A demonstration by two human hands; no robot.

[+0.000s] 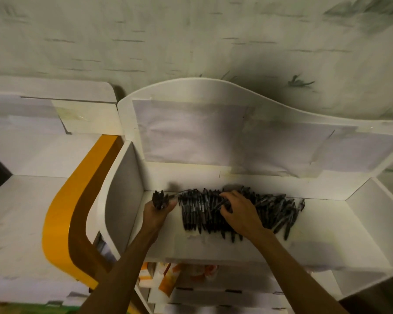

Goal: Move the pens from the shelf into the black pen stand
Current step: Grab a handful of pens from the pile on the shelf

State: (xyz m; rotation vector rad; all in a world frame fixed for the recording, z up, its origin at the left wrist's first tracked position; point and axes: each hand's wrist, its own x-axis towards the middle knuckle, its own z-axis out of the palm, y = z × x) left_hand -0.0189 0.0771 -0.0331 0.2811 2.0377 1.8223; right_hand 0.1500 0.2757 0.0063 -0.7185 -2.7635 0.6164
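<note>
The left hand (157, 208) grips a bundle of pens (158, 198) upright, likely to keep gathered ones clear, while the right hand (237, 209), palm down with fingers curled, pinches more from the pile (272, 211) lying on the white shelf (327, 241); no pen stand is visible.

Shelf (327, 250) is open at the top and the near edge, so both give access. Blocked on three sides: left side panel (120, 200), right side panel (372, 214), back panel (213, 132) at the far side. Pile of black pens (270, 211) covers the middle of the floor, running to the back wall. Right hand (238, 209) sits on the pile; left hand (156, 211) with a bundle of pens (159, 199) fills the gap between pile and left panel. Bare floor: near strip in front of the pile, plus the right end up to the right panel.
</note>
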